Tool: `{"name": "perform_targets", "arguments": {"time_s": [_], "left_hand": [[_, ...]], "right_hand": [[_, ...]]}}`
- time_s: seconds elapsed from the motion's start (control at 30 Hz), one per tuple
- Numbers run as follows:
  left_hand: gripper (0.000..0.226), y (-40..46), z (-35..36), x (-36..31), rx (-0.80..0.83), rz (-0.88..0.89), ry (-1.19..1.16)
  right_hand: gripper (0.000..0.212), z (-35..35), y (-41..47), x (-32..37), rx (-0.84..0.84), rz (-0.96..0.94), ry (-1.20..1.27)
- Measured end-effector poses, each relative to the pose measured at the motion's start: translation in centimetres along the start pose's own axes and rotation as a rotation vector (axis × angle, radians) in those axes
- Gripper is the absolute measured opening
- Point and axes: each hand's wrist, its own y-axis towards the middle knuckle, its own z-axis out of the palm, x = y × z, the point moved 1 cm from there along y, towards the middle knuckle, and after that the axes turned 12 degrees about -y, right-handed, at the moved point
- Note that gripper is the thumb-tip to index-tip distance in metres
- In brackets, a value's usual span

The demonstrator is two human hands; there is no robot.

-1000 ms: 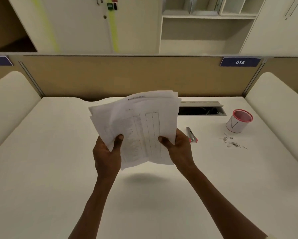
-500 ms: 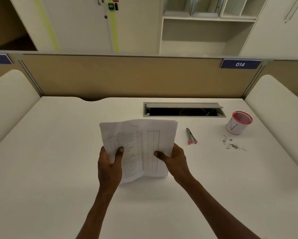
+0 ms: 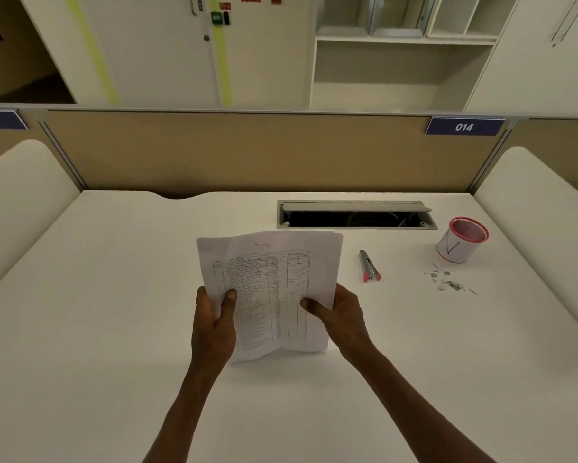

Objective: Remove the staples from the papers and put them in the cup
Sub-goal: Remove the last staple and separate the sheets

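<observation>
Currently both hands clamp the paper stack (image 3: pixel 274 285) upright on the desk (image 3: pixel 113 295): left hand (image 3: pixel 214 325) pinches its left edge, right hand (image 3: pixel 342 315) its right. Staple remover (image 3: pixel 369 266) lies just right; loose staples (image 3: pixel 448 280) sit near the red-rimmed cup (image 3: pixel 461 240).

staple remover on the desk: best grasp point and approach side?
Likely the bare grey shaft of the staple remover, pinched across its narrow width from above. It lies flat on the desk, pink end toward the person, nothing touching it. The right hand is nearer, but now holds the papers.
</observation>
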Motion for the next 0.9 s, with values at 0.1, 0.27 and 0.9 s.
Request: {"name": "perform_targets", "arguments": {"time_s": [0.1,0.27,0.9], "left_hand": [[0.017,0.0,-0.2,-0.6,-0.005,0.004,-0.018],[0.021,0.8,-0.2,-3.1,-0.074,0.060,-0.090],[0.039,4.8,0.2,-4.9,-0.326,0.237,0.147]], "right_hand": [[0.026,0.0,0.0,-0.5,0.016,0.005,0.041],[0.031,0.0,0.0,-0.6,0.028,-0.014,0.041],[0.034,0.8,-0.5,-0.5,0.092,-0.050,-0.009]]}}
